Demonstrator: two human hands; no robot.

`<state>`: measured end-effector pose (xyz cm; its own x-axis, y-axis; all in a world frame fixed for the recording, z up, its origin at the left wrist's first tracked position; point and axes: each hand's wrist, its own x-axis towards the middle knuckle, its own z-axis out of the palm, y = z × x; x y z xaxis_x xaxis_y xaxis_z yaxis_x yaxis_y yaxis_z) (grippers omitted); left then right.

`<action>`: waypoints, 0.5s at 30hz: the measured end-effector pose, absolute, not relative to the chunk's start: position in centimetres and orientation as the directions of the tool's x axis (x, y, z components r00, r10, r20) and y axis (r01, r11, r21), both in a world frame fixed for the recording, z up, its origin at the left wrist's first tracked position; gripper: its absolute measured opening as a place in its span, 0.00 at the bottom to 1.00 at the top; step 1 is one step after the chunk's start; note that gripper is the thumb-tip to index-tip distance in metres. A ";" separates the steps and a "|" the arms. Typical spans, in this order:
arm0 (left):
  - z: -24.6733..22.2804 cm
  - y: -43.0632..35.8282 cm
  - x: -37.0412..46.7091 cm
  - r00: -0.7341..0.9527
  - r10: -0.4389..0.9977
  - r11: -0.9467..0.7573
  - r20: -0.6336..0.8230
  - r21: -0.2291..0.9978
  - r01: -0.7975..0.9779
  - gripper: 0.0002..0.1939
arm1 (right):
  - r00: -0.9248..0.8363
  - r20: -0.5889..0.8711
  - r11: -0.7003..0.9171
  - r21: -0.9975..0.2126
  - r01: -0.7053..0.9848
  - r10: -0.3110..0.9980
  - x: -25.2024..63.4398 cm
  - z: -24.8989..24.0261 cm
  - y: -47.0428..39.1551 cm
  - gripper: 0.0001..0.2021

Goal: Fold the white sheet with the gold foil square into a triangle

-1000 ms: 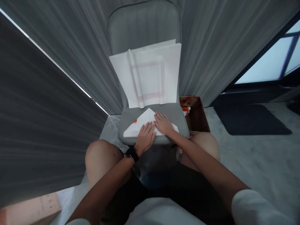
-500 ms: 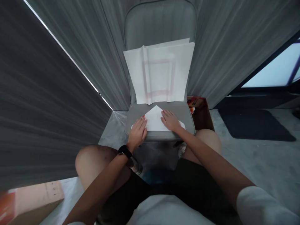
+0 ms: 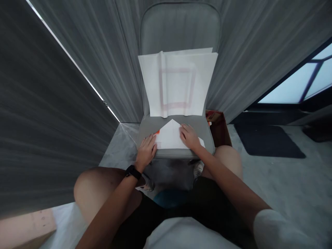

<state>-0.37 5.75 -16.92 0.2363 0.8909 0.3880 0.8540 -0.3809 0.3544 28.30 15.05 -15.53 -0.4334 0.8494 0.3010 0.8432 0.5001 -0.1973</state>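
A sheet of white paper [image 3: 168,136], folded to a peak at the top with a small orange patch on its left slope, lies on the seat of a grey chair [image 3: 180,26]. My left hand [image 3: 147,149] rests on the paper's left end, fingers stretched out and palm down; a black watch [image 3: 133,172] is on that wrist. Over the right slope lies my right hand [image 3: 190,137], its fingers slightly bent and pressing on the paper. Part of the right end is hidden beneath it.
Large white sheets [image 3: 178,86] with a faint reddish frame showing through lean against the chair back. A brown box [image 3: 221,129] stands right of the chair, a cardboard box [image 3: 28,226] at lower left. Grey curtains [image 3: 77,86] hang around; a dark mat [image 3: 267,140] lies right.
My left hand has slid outward to the left, uncovering more of the paper. The right hand's fingers have bent a little at the right slope. The camera view has shifted slightly.
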 end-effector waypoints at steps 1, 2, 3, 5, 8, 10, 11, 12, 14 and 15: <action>-16.9 5.8 -0.4 0.232 0.894 -0.378 0.384 0.364 0.851 0.25 | -0.437 0.339 0.516 -0.190 0.835 0.833 28.4 -15.4 14.8 0.20; -16.8 5.8 -0.5 0.229 0.897 -0.373 0.379 0.367 0.852 0.25 | -0.443 0.370 0.532 -0.181 0.827 0.816 28.4 -15.3 14.6 0.19; -16.9 5.9 -0.5 0.228 0.899 -0.368 0.373 0.364 0.856 0.24 | -0.450 0.392 0.545 -0.173 0.820 0.802 28.3 -15.1 14.3 0.19; -17.0 6.0 -0.3 0.224 0.905 -0.355 0.362 0.352 0.866 0.23 | -0.456 0.415 0.557 -0.164 0.814 0.788 27.8 -14.8 13.7 0.19; -17.3 6.1 0.2 0.196 0.913 -0.328 0.358 0.361 0.873 0.23 | -0.441 0.400 0.541 -0.180 0.822 0.803 26.1 -14.6 12.7 0.20; -17.4 6.0 0.5 0.163 0.916 -0.309 0.366 0.387 0.869 0.23 | -0.432 0.371 0.525 -0.199 0.828 0.822 24.5 -14.8 11.8 0.21; -17.4 5.8 0.6 0.138 0.917 -0.296 0.374 0.406 0.865 0.24 | -0.428 0.360 0.518 -0.206 0.830 0.829 23.8 -15.0 11.3 0.21; -17.4 5.6 0.6 0.098 0.916 -0.275 0.388 0.431 0.860 0.24 | -0.426 0.354 0.514 -0.209 0.832 0.833 23.1 -15.2 10.8 0.22; -17.2 5.1 0.2 -0.038 0.906 -0.199 0.422 0.502 0.842 0.25 | -0.420 0.354 0.509 -0.210 0.835 0.835 22.0 -15.8 9.9 0.22; -17.1 4.8 -0.1 -0.125 0.892 -0.150 0.435 0.545 0.825 0.25 | -0.418 0.359 0.508 -0.209 0.836 0.835 21.7 -16.0 9.5 0.23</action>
